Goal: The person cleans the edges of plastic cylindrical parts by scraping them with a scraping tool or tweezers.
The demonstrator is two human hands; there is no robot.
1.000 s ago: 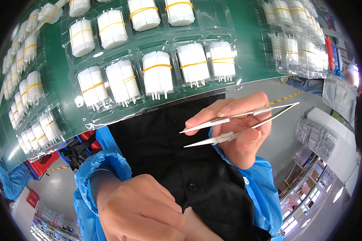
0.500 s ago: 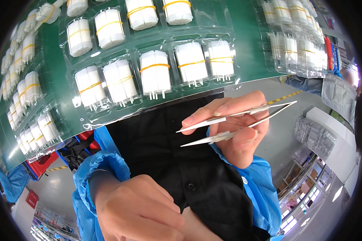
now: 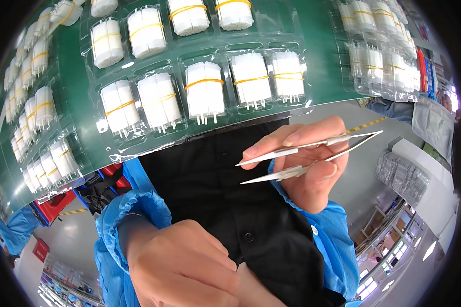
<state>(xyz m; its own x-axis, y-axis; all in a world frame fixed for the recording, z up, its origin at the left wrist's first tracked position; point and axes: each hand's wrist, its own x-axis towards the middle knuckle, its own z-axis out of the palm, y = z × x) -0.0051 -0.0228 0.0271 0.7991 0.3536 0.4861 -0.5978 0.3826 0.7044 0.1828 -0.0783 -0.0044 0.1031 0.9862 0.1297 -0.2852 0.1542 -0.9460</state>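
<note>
My right hand [image 3: 315,192] grips a pair of tweezers [image 3: 363,138] between thumb and fingers, in front of my dark clothing. The two prongs stand apart, nothing is between their tips, and white wrapping covers parts of them. Low in the picture, my left hand [image 3: 184,263] is closed with its back uppermost. Its fingertips are hidden, and whatever they may hold cannot be made out. Beyond the hands, a clear plastic tray [image 3: 189,134] carries white bundles [image 3: 205,92] held by yellow rubber bands, with thin white pins sticking out of the near ones. Neither hand touches them.
The tray rests on a green table [image 3: 322,77], whose near edge runs above my hands. More clear trays of banded white bundles lie at the left [image 3: 43,107] and right [image 3: 379,61]. Red bins [image 3: 56,207] show below the table at left; a white cabinet [image 3: 430,184] stands at right.
The whole view has shifted slightly, so the table, trays and hands appear a little farther right. Both hands keep their grip, and the tweezers' prongs remain apart.
</note>
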